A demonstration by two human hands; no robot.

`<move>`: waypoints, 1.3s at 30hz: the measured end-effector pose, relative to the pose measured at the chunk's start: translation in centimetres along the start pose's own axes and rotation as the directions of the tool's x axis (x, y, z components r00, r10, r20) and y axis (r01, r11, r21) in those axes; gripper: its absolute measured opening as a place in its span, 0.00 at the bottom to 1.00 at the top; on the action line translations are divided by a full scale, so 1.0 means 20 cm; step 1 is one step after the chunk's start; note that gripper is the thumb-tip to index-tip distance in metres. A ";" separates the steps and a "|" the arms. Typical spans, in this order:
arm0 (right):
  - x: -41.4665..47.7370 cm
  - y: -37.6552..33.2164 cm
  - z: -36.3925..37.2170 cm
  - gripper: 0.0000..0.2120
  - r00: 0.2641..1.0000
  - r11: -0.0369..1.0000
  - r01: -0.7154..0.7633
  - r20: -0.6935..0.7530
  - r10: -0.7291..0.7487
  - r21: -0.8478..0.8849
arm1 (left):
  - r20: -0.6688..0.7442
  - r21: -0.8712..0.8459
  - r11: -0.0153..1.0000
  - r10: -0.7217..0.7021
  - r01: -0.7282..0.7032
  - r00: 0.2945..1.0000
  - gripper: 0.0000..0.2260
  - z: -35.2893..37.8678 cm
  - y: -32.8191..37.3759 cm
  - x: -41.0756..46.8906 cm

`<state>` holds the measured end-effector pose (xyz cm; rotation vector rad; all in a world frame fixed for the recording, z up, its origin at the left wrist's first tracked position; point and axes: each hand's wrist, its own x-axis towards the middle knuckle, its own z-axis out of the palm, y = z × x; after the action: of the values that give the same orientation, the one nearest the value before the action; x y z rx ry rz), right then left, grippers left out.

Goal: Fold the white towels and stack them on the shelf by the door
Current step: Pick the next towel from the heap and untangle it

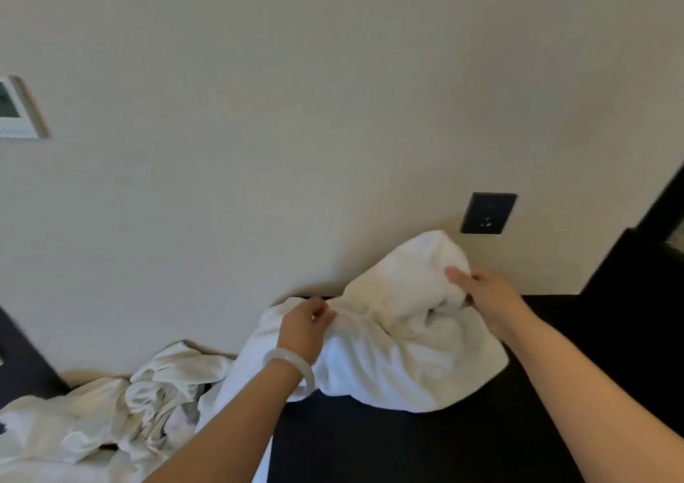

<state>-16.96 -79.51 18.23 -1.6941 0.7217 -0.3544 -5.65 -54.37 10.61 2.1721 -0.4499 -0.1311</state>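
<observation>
Black flat worktop [481,445] is bearing a bunched white terry towel [399,356] at its back edge, right hand [485,297] and left hand [303,329] are each pinching its upper folds with curled fingers, and buried edges are likely risking a lopsided fold.

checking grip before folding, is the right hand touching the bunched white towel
Touching. The head view shows the right hand with fingers curled into the bunched white towel.

No words or numbers can be read. The screen on the small wall panel [14,108] is too blurry, and the dark socket plate [488,213] shows only tiny marks.
</observation>
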 end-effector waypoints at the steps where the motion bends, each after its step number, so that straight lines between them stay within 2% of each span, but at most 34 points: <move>1: -0.02 -0.06 -0.08 0.05 0.998 0.999 0.021 -0.058 -0.019 0.041 | -0.001 -0.097 0.994 0.046 -0.046 0.999 0.07 -0.02 0.11 0.01; 4: -0.03 -0.22 -0.35 0.06 0.954 0.981 0.176 -0.259 -0.150 0.078 | -0.008 -0.346 0.915 0.216 -0.206 0.976 0.08 -0.09 0.45 0.04; 6: -0.06 -0.31 -0.53 0.14 0.900 0.967 0.254 -0.370 -0.229 0.019 | -0.070 -0.396 0.853 0.340 -0.339 0.938 0.07 -0.12 0.63 0.05; 7: -0.06 -0.34 -0.61 0.17 0.883 0.959 0.283 -0.396 -0.252 0.020 | -0.091 -0.385 0.836 0.387 -0.391 0.917 0.07 -0.13 0.70 0.05; 9: -0.03 -0.34 -0.78 0.16 0.885 0.949 0.308 -0.390 -0.257 0.074 | -0.075 -0.274 0.845 0.458 -0.460 0.886 0.06 -0.11 0.74 0.05; 11: 0.02 -0.29 -0.89 0.11 0.920 0.961 0.263 -0.323 -0.223 0.086 | 0.064 -0.043 0.870 0.493 -0.492 0.867 0.05 -0.03 0.69 0.03; 13: 0.05 -0.19 -0.94 0.08 0.946 0.970 0.218 -0.266 -0.182 0.111 | 0.273 0.223 0.844 0.427 -0.488 0.862 0.04 0.07 0.56 0.00; 15: 0.07 -0.10 -0.96 0.10 0.960 0.975 0.190 -0.233 -0.158 0.119 | 0.445 0.432 0.783 0.247 -0.447 0.861 0.05 0.15 0.43 -0.05; 16: 0.08 -0.05 -0.97 0.11 0.965 0.977 0.178 -0.212 -0.151 0.115 | 0.488 0.485 0.771 0.153 -0.412 0.860 0.06 0.20 0.38 -0.07; 18: 0.11 0.02 -0.99 0.16 0.978 0.985 0.151 -0.159 -0.136 0.084 | 0.471 0.481 0.820 0.056 -0.309 0.880 0.09 0.28 0.33 -0.10; 20: 0.14 0.07 -1.03 0.18 0.981 0.990 0.131 -0.147 -0.123 0.043 | 0.348 0.416 0.892 0.023 -0.176 0.937 0.10 0.34 0.31 -0.08; 21: 0.15 0.09 -1.06 0.17 0.978 0.994 0.113 -0.173 -0.112 0.000 | 0.297 0.420 0.898 0.002 -0.132 0.955 0.14 0.36 0.30 -0.07; 22: 0.17 0.11 -1.09 0.15 0.972 0.994 0.096 -0.208 -0.106 -0.054 | 0.284 0.450 0.889 -0.051 -0.086 0.958 0.22 0.38 0.30 -0.06; 24: 0.21 0.16 -1.16 0.14 0.948 0.969 0.041 -0.298 -0.115 -0.242 | 0.326 0.472 0.881 -0.191 0.015 0.926 0.35 0.42 0.30 -0.06; 26: 0.24 0.23 -1.17 0.15 0.939 0.864 -0.038 -0.313 -0.140 -0.502 | 0.369 0.452 0.890 -0.243 0.054 0.897 0.34 0.47 0.31 -0.08; 27: 0.25 0.26 -1.14 0.15 0.950 0.806 -0.042 -0.273 -0.150 -0.590 | 0.367 0.407 0.911 -0.223 0.060 0.903 0.30 0.50 0.33 -0.10; 29: 0.25 0.34 -0.99 0.15 0.981 0.759 0.070 -0.092 -0.169 -0.647 | 0.314 0.243 0.969 -0.126 0.049 0.941 0.22 0.57 0.40 -0.16; 31: 0.22 0.38 -0.79 0.13 0.973 0.767 0.231 0.143 -0.182 -0.599 | 0.309 0.099 0.994 0.002 -0.035 0.951 0.17 0.65 0.50 -0.24; 33: 0.17 0.41 -0.59 0.20 0.924 0.787 0.336 0.344 -0.168 -0.517 | 0.413 0.071 0.984 0.119 -0.162 0.903 0.17 0.75 0.57 -0.35; 36: 0.10 0.51 -0.43 0.32 0.857 0.809 0.339 0.512 -0.055 -0.481 | 0.546 0.160 0.969 0.072 -0.188 0.834 0.17 0.82 0.56 -0.45; 37: 0.08 0.57 -0.41 0.31 0.842 0.786 0.340 0.540 -0.009 -0.517 | 0.564 0.159 0.975 0.040 -0.156 0.825 0.14 0.81 0.54 -0.47; 39: 0.05 0.64 -0.42 0.20 0.824 0.763 0.332 0.564 0.050 -0.554 | 0.576 0.116 0.987 0.022 -0.108 0.817 0.06 0.73 0.51 -0.47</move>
<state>-24.63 -87.86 8.00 -2.3629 0.2627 0.3320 -20.92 -67.44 9.37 2.2294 -0.8984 -0.7555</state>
